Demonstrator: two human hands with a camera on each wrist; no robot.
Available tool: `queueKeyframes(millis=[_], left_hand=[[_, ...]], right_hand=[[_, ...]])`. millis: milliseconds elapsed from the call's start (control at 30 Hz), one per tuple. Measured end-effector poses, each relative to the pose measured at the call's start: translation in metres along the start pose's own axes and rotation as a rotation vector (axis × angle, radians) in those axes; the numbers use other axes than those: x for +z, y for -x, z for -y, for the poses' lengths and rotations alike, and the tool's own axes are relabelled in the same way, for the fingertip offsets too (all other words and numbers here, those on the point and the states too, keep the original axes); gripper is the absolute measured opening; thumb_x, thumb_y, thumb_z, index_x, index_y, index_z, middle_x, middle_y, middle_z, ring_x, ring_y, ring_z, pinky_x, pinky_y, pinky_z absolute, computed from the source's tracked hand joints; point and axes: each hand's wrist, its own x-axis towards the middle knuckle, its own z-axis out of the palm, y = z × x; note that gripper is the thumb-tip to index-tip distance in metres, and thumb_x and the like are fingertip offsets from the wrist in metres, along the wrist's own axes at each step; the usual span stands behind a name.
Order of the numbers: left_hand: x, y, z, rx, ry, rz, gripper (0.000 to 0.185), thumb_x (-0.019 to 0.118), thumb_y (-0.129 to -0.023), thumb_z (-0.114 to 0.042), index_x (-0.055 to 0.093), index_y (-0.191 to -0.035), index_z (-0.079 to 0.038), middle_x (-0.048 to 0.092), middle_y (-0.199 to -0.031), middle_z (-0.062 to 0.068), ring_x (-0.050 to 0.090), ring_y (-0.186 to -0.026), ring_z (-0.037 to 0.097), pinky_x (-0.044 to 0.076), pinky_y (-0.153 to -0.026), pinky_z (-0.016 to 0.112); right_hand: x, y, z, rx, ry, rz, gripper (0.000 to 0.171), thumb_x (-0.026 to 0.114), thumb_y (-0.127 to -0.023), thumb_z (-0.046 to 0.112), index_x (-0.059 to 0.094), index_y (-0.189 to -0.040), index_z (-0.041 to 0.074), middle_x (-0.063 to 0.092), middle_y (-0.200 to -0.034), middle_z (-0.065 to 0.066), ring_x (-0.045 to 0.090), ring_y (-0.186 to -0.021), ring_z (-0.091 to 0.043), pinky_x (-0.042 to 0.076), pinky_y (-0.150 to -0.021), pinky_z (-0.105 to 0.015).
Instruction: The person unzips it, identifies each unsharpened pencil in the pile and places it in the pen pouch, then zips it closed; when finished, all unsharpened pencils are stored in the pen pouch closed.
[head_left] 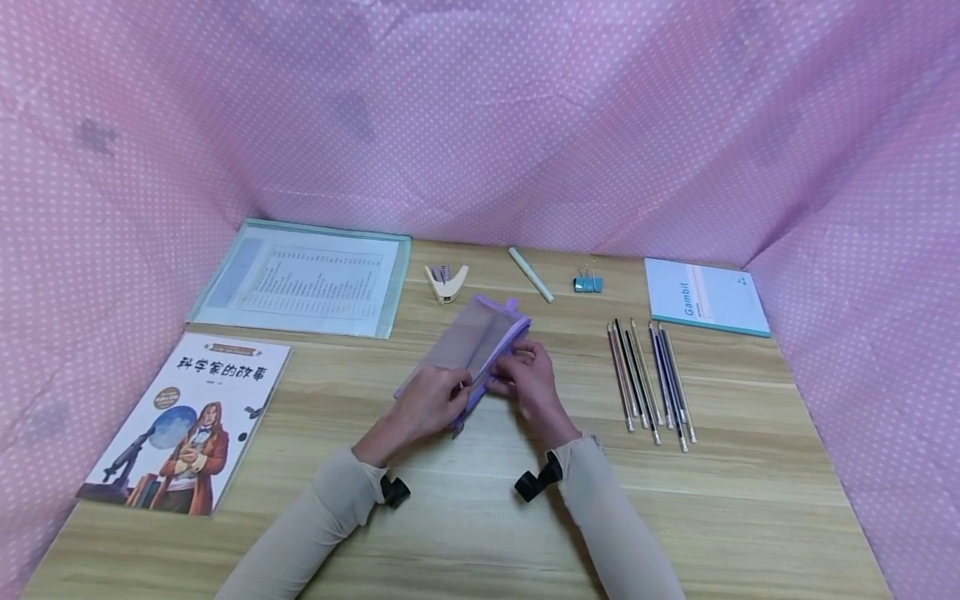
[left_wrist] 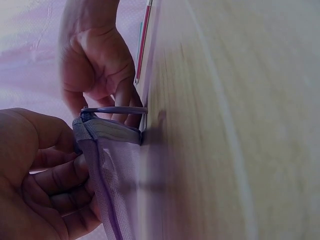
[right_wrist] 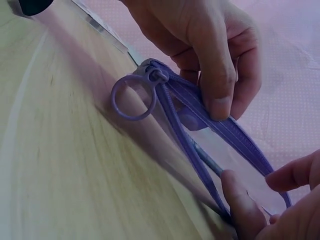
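Wooden table (head_left: 480,517), book (head_left: 187,421), folder (head_left: 300,279), pencils (head_left: 651,379), notebook (head_left: 705,296), pouch (head_left: 468,342)

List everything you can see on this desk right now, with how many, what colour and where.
pencil case: 1, purple mesh with zip open, desk centre, held by both hands
zip pull ring: 1, purple, at the case's end
document folder: 1, pale green, clear, with a printed sheet, far left
book: 1, illustrated cover, near left
staple remover: 1, cream, beyond the case
pen: 1, pale green, far centre
binder clips: 2 or so, blue, right of the pen
notebook: 1, light blue, far right
pencils and pens: about nine, mixed colours, in a row on the right
desk: 1, light wood
left hand: grip on the case's near edge
right hand: grip on the case's zip edge
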Motion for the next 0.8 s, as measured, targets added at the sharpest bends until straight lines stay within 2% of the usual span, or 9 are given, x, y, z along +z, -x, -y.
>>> queueKeyframes(millis=[200, 333, 533, 800], left_hand=[[0.000, 0.000, 0.000, -0.016, 0.013, 0.013, 0.005, 0.067, -0.085, -0.006, 0.071, -0.082, -0.007, 0.063, -0.064, -0.001, 0.046, -0.054, 0.004, 0.032, -0.047, 0.015], [0.000, -0.001, 0.000, -0.039, 0.023, 0.040, 0.006, 0.066, -0.087, -0.007, 0.071, -0.084, -0.007, 0.062, -0.065, -0.001, 0.046, -0.055, 0.005, 0.032, -0.048, 0.015], [-0.001, -0.002, -0.001, -0.053, 0.043, 0.056, 0.006, 0.066, -0.087, -0.007, 0.072, -0.086, -0.006, 0.064, -0.067, 0.001, 0.047, -0.055, 0.004, 0.033, -0.047, 0.015], [-0.001, -0.002, 0.000, -0.054, 0.065, 0.053, 0.007, 0.066, -0.087, -0.006, 0.073, -0.088, -0.005, 0.065, -0.066, 0.001, 0.046, -0.053, 0.002, 0.034, -0.045, 0.015]], right_hand=[[-0.006, 0.003, 0.001, -0.014, -0.085, 0.041, 0.039, 0.054, -0.096, -0.001, 0.039, -0.132, 0.003, 0.066, -0.091, -0.007, 0.069, -0.079, -0.017, 0.062, -0.072, -0.033], [-0.010, 0.007, 0.006, -0.014, -0.104, 0.057, 0.042, 0.054, -0.096, 0.000, 0.038, -0.135, 0.002, 0.068, -0.094, -0.009, 0.070, -0.082, -0.018, 0.062, -0.070, -0.032], [-0.022, 0.017, 0.017, -0.012, -0.065, 0.103, 0.048, 0.055, -0.097, 0.005, 0.034, -0.141, 0.001, 0.066, -0.108, -0.013, 0.070, -0.087, -0.017, 0.062, -0.073, -0.033], [-0.054, 0.030, 0.032, -0.075, 0.043, 0.151, 0.042, 0.048, -0.099, 0.002, 0.037, -0.140, 0.001, 0.066, -0.098, 0.001, 0.069, -0.085, -0.011, 0.062, -0.075, -0.034]])
